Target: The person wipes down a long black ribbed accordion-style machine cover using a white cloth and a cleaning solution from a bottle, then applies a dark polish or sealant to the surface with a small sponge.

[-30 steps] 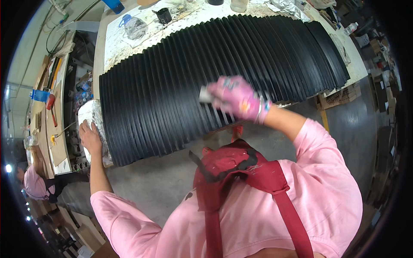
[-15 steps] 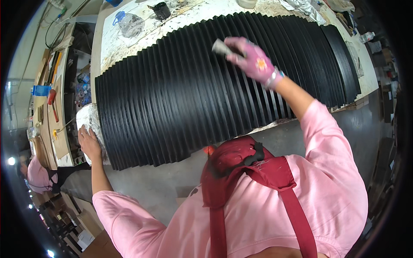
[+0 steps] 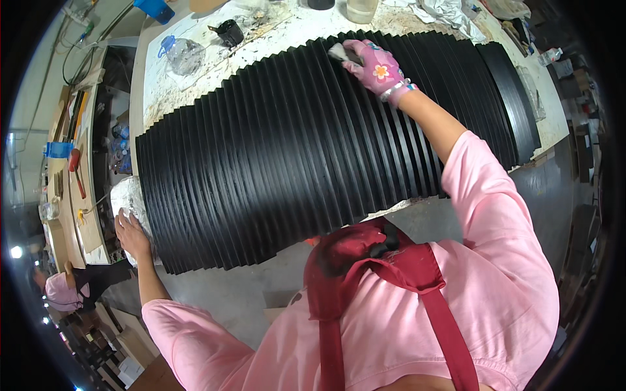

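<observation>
A large black pleated bellows (image 3: 261,156) lies across the table in front of me, its ridges running from the far side to the near side. My right hand (image 3: 379,70), in a pink glove with a flower print, is closed around a small whitish wad (image 3: 336,51). The wad is at the far edge of the bellows, near its middle; its kind is unclear. My bare left hand (image 3: 134,238) lies with fingers spread on a white wrapped block (image 3: 126,195) against the bellows' left end. That palm is hidden.
On the stained white table (image 3: 166,91) stand a clear jug (image 3: 184,57), a black cup (image 3: 228,32), a blue cup (image 3: 154,9) and a clear container (image 3: 362,10). Crumpled white sheeting (image 3: 450,18) lies far right. A red-handled tool (image 3: 75,159) and another person (image 3: 62,290) are at left.
My right hand has moved the wad away from me along the pleats to the far edge. My left hand stays on the white block. The whole view has shifted slightly.
</observation>
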`<state>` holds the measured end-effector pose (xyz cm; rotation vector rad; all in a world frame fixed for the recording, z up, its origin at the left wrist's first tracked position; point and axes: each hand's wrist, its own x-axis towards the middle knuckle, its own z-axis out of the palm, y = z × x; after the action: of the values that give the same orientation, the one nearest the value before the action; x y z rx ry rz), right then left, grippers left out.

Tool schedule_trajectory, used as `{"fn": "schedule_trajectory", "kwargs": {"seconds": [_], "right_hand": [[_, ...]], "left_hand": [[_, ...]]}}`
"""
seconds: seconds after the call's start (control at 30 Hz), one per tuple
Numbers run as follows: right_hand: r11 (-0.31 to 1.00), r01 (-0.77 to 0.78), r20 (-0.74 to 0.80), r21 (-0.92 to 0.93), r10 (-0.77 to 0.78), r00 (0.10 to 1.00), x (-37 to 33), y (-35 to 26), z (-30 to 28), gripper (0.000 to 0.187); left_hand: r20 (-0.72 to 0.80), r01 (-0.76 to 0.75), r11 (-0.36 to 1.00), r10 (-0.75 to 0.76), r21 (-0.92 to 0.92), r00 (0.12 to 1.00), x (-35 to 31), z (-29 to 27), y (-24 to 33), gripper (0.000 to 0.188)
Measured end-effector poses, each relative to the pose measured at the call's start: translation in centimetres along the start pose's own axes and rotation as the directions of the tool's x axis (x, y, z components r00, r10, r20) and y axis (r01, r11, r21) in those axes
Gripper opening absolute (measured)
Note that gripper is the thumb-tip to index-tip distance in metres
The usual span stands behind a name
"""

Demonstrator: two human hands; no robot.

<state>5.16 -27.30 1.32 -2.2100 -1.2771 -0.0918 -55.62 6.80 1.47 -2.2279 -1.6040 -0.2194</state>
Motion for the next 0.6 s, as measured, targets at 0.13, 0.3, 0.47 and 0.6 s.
{"fn": "schedule_trajectory", "kwargs": {"seconds": [0.13, 0.3, 0.47, 0.6], "right_hand": [[0.935, 0.270, 0.259, -0.230, -0.209, 0.943, -5.2, -7.1, 0.7, 0.031], [0.861, 0.493, 0.288, 0.125, -0.507, 0.813, -7.0, -8.8, -2.4, 0.032], [0.997, -0.059, -0.167, -0.051, 0.050, 0.985, 5.1, 1.3, -0.5, 0.031], [0.952, 0.207, 0.146, -0.223, -0.178, 0.973, 1.1, -2.2, 1.8, 0.035]], "left_hand": [[0.020, 0.044, 0.998, -0.044, 0.034, 0.999, -0.6, -0.1, -0.8, 0.045], [-0.013, 0.019, 0.999, -0.019, 0.043, 1.000, -1.0, -0.3, -0.5, 0.043], [-0.031, -0.005, 0.999, 0.006, 0.041, 0.999, -0.5, -0.7, -0.3, 0.042], [-0.017, -0.007, 1.000, 0.007, 0.019, 1.000, -0.8, -0.5, 0.1, 0.043]]}}
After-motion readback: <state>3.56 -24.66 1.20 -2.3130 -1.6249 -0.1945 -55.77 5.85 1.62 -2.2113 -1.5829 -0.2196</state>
